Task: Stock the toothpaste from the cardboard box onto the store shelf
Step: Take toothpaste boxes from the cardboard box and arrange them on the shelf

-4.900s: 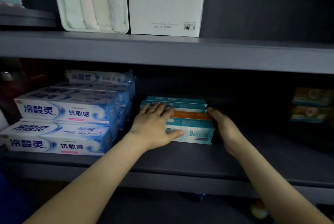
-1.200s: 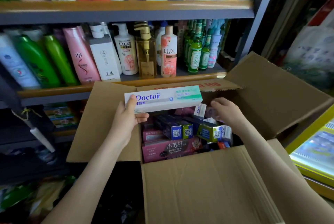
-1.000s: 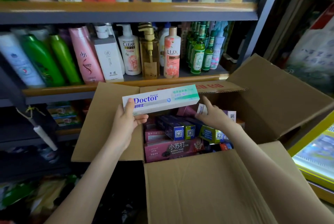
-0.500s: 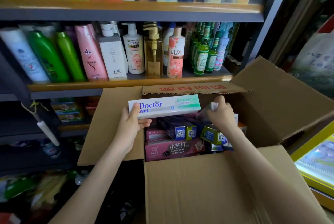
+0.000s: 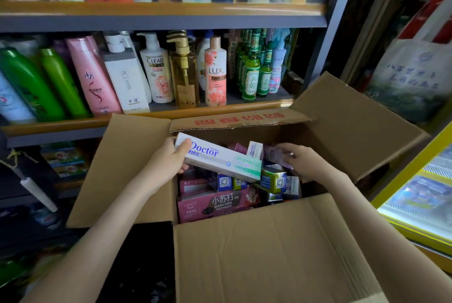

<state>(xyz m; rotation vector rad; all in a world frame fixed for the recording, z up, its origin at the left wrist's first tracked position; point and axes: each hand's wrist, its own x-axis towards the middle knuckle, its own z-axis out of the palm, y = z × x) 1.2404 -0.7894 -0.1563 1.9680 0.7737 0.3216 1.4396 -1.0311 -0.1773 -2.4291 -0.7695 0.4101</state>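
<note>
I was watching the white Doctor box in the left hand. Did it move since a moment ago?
Yes. The Doctor box has tipped: its right end now dips into the cardboard box among the other packs, where before it was level near the back flap.

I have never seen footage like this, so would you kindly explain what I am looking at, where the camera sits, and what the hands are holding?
There is no machine here: these are a person's two bare hands, filmed by one wide-angle camera worn on the head, looking forward and down. In front stands an open cardboard box full of toothpaste cartons, such as a pink baking soda toothpaste carton. Behind it is a store shelf lined with shampoo bottles. The left hand has a firm grip on a white and green Doctor toothpaste carton, tilted over the box. The right hand reaches into the box, with its fingers on a small purplish pack; whether it has closed on it is unclear.
</note>
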